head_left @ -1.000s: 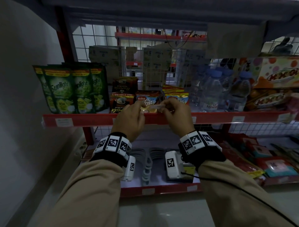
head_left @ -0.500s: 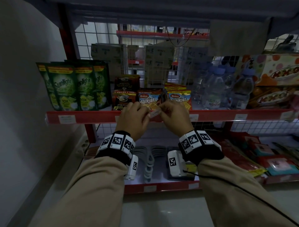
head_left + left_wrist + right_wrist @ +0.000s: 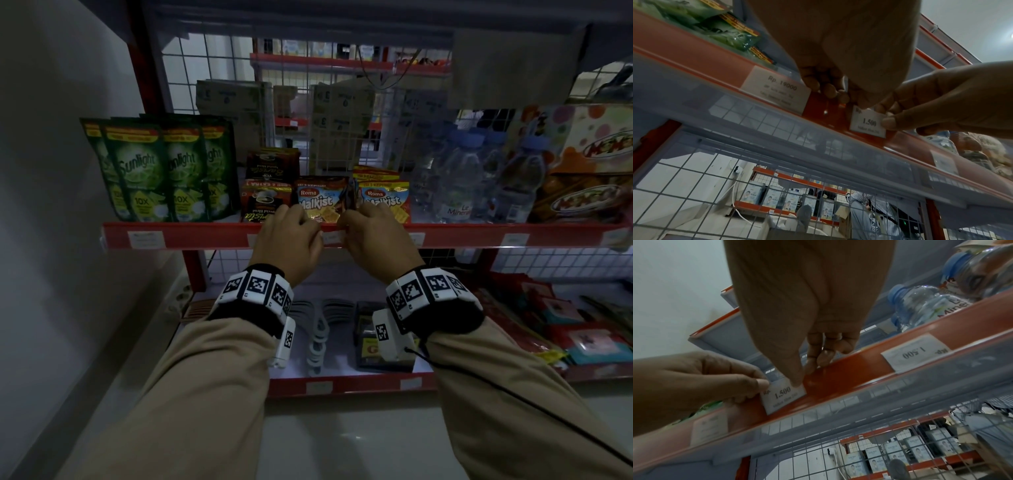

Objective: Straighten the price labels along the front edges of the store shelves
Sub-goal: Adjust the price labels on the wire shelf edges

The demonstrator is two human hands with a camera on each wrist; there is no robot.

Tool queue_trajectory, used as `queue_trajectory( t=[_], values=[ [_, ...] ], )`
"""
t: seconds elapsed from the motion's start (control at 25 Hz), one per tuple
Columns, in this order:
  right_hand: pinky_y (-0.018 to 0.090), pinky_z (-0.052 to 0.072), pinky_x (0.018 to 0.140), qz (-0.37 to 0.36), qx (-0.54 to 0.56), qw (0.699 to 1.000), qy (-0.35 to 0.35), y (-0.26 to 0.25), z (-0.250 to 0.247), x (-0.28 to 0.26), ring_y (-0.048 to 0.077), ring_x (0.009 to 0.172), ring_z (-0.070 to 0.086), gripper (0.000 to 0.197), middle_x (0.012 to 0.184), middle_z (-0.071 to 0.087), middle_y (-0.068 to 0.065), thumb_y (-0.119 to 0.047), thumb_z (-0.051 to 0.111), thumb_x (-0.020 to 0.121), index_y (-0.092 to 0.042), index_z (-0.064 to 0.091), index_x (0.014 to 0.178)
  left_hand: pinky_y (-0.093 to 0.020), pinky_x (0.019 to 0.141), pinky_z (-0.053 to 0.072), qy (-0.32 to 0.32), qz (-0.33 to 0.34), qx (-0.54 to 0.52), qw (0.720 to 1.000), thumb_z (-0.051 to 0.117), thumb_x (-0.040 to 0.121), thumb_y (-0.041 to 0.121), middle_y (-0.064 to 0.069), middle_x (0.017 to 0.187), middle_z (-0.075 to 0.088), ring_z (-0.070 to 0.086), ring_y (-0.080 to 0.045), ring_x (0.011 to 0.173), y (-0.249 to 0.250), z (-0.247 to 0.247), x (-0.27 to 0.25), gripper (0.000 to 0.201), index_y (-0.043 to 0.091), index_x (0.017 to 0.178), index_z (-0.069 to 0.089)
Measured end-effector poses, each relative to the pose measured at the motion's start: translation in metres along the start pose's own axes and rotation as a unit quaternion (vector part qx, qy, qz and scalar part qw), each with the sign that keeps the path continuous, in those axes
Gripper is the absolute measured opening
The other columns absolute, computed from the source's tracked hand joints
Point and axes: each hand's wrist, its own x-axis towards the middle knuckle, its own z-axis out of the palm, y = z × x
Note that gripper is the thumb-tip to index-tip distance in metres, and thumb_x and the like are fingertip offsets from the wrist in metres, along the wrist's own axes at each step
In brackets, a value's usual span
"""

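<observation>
Two hands meet at the red shelf edge (image 3: 212, 236): left hand (image 3: 287, 240) at 9 o'clock and right hand (image 3: 373, 240) at 3 o'clock each pinch the "1.500" price label (image 3: 784, 395) with curled fingers against the strip.

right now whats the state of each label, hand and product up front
white 1.500 price label: tilted, pinched at both ends
left hand: grip on label's left end
right hand: thumb pressing label's right end
white 19000 label: seated straight
clear water bottles: upright
</observation>
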Motion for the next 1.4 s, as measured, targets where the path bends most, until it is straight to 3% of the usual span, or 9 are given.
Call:
queue_trajectory(
  t=[0.4, 0.6, 0.88, 1.08, 1.2, 1.28, 1.4],
  values=[
    [0.041, 0.041, 0.084, 0.006, -0.001, 1.000, -0.023, 0.000, -0.002, -0.001, 0.030, 0.103, 0.043, 0.018, 0.111, 0.056, 0.010, -0.024, 0.054, 0.092, -0.015, 0.062, 0.106, -0.039, 0.071, 0.040, -0.006, 0.000, -0.028, 1.000, 0.053, 0.090, 0.022, -0.009, 0.092, 0.056, 0.047, -0.028, 0.084, -0.001, 0.000, -0.002, 0.017, 0.008, 0.093, 0.062],
    [0.040, 0.040, 0.086, 0.009, -0.013, 0.999, -0.031, 0.001, -0.001, -0.001, 0.030, 0.105, 0.042, 0.021, 0.113, 0.054, 0.010, -0.025, 0.053, 0.093, -0.014, 0.065, 0.108, -0.037, 0.069, 0.038, 0.009, -0.001, -0.025, 1.000, 0.054, 0.088, 0.020, -0.009, 0.091, 0.058, 0.047, -0.028, 0.082, 0.000, 0.002, -0.002, 0.017, 0.007, 0.091, 0.064],
    [0.038, 0.038, 0.077, 0.001, 0.048, 0.998, 0.026, 0.002, 0.003, -0.006, 0.029, 0.096, 0.043, 0.016, 0.103, 0.057, 0.011, -0.014, 0.060, 0.086, -0.010, 0.057, 0.101, -0.039, 0.074, 0.040, 0.027, -0.022, -0.036, 0.999, 0.051, 0.092, 0.024, -0.007, 0.096, 0.057, 0.048, -0.027, 0.087, 0.005, 0.000, -0.009, 0.018, 0.011, 0.102, 0.058],
    [0.042, 0.041, 0.081, -0.032, -0.041, 0.997, 0.053, 0.010, 0.005, -0.017, 0.033, 0.100, 0.045, 0.028, 0.111, 0.053, 0.014, -0.015, 0.062, 0.084, -0.009, 0.058, 0.111, -0.041, 0.085, 0.040, 0.027, -0.090, 0.002, 0.996, 0.055, 0.087, 0.028, -0.010, 0.112, 0.051, 0.044, -0.029, 0.104, 0.019, 0.003, -0.021, 0.027, 0.012, 0.108, 0.056],
    [0.044, 0.043, 0.077, -0.048, -0.034, 0.995, 0.077, 0.023, 0.006, -0.029, 0.033, 0.097, 0.048, 0.023, 0.106, 0.054, 0.014, -0.013, 0.063, 0.081, -0.007, 0.061, 0.104, -0.044, 0.095, 0.036, 0.013, -0.126, 0.008, 0.992, 0.057, 0.084, 0.032, -0.011, 0.128, 0.044, 0.039, -0.032, 0.118, 0.040, 0.014, -0.033, 0.039, 0.017, 0.120, 0.052],
    [0.044, 0.044, 0.074, -0.059, -0.009, 0.996, 0.071, 0.035, 0.015, -0.043, 0.033, 0.093, 0.051, 0.019, 0.101, 0.055, 0.014, -0.012, 0.060, 0.083, -0.006, 0.062, 0.100, -0.046, 0.093, 0.036, 0.005, -0.114, -0.003, 0.993, 0.056, 0.086, 0.034, -0.011, 0.128, 0.046, 0.041, -0.033, 0.116, 0.054, 0.028, -0.043, 0.040, 0.018, 0.121, 0.053],
    [0.042, 0.045, 0.070, -0.060, 0.011, 0.998, 0.023, 0.059, 0.041, -0.077, 0.033, 0.086, 0.052, 0.013, 0.094, 0.057, 0.014, -0.014, 0.060, 0.085, -0.007, 0.063, 0.096, -0.041, 0.084, 0.038, 0.013, -0.067, -0.027, 0.997, 0.060, 0.087, 0.032, -0.009, 0.113, 0.055, 0.049, -0.031, 0.103, 0.079, 0.056, -0.064, 0.026, 0.018, 0.109, 0.061]
  ],
)
